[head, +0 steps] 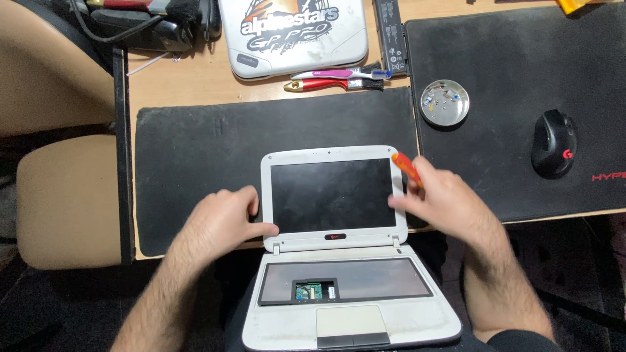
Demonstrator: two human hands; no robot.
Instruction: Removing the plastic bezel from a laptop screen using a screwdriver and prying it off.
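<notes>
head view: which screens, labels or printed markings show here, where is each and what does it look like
laptop screen: between both hands, dark and off, in a white rounded frame.
badge: small black oval with a red mark, below the screen.
second laptop lid: top centre on the desk, white with large black and grey lettering.
battery label: right of that lid, narrow black strip with small white print.
mouse mat logo: right edge, red on black.

metal dish (444,102); black mouse (553,143); toothbrush (341,74); second laptop (293,34)
</notes>
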